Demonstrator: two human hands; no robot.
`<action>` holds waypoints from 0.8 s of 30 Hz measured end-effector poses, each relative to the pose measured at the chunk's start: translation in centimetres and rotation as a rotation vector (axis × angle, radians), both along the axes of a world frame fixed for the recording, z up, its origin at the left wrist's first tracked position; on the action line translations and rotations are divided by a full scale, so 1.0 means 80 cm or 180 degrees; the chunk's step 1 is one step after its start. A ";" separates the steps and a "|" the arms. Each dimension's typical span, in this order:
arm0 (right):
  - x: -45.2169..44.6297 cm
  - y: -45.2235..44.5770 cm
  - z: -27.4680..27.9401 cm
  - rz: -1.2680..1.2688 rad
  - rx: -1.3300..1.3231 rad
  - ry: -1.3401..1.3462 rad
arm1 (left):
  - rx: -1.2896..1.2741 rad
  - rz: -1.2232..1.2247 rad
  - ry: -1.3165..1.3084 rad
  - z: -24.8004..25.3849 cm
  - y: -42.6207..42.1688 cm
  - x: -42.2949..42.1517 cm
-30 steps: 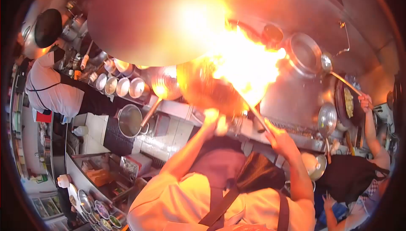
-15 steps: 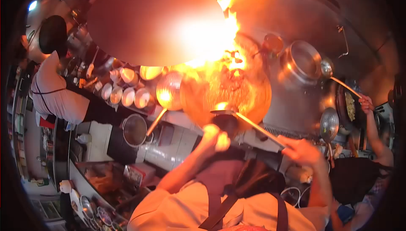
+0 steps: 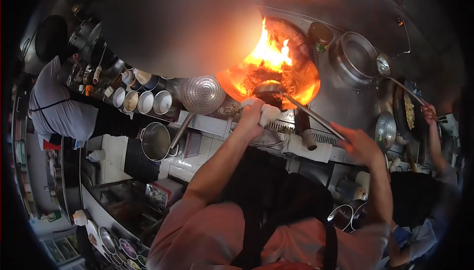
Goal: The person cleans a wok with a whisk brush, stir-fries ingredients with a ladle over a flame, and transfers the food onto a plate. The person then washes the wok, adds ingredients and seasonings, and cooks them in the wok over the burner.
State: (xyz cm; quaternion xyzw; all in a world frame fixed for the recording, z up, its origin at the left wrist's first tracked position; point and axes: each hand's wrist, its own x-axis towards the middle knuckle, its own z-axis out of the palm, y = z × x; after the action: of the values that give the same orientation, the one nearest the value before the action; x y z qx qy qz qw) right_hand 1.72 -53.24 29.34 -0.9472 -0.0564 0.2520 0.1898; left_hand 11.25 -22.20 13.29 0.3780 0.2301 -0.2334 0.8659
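My left hand (image 3: 251, 119) is closed around a folded white cloth (image 3: 270, 114) at the near edge of the wok (image 3: 308, 83). Tall flames burn inside the wok, and the food in it is hard to make out. In my right hand (image 3: 356, 143) is the long handle of a ladle (image 3: 317, 116). Its bowl is over the near side of the wok, below the flames. A perforated strainer (image 3: 201, 93) lies left of the wok, its handle pointing towards me.
Several white bowls (image 3: 145, 102) line the counter at left. A large metal pot (image 3: 356, 58) stands right of the wok. Below the strainer is another pot (image 3: 156, 141). At far right a co-worker's hand (image 3: 429, 114) holds a ladle over another wok; another person (image 3: 61, 102) stands at left.
The flames have shrunk and the glare has dropped. The wok has moved away from me, with both my hands and the ladle shifting forward.
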 end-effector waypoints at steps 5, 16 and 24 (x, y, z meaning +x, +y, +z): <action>-0.006 0.019 -0.131 -0.0689 0.0302 -0.0603 | 0.0407 0.0005 -0.0389 -0.155 0.003 -0.086; 0.011 0.105 -0.106 -0.1102 0.0852 -0.2784 | -0.0697 0.0192 -0.0123 0.034 0.004 -0.020; 0.022 0.173 -0.131 -0.1913 0.2485 -0.0410 | 0.0764 0.0283 -0.1560 -0.050 0.010 -0.045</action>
State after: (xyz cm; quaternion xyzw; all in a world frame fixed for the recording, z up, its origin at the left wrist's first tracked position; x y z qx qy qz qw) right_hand 3.50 -39.37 18.82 -0.7935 0.1174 0.0873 0.5907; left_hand 7.61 -21.38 9.26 0.5126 0.0561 -0.0679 0.8541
